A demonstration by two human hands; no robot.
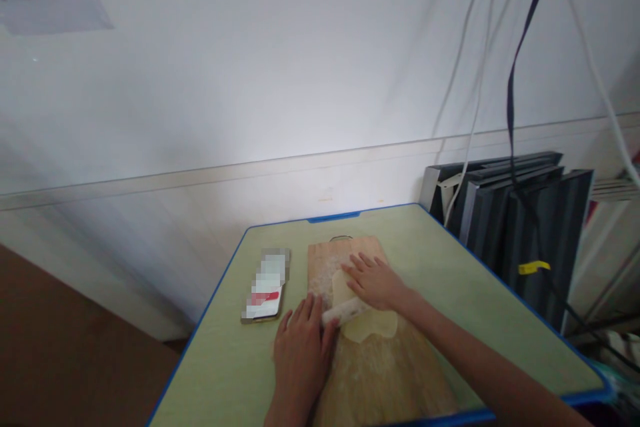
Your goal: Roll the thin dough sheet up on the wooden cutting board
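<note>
A pale, floury rolling pin (345, 311) lies slantwise across a thin sheet of dough (373, 326) on a wooden cutting board (385, 373). My left hand (303, 337) is over the pin's left part, with the pin showing between thumb and forefinger. Over the pin's right end rests the palm of my right hand (377, 283), fingers stretched forward and spread. More dough shows beyond the pin, next to those fingers. Flour dusts the far part of the board. Both ends of the pin are mostly hidden by my hands.
The pale green table (200, 373) has a blue edge. Left of the board lies a phone (267, 287) with a blurred screen. Dark flat panels (515, 227) lean against the white wall at right. Cables (511, 80) hang down there.
</note>
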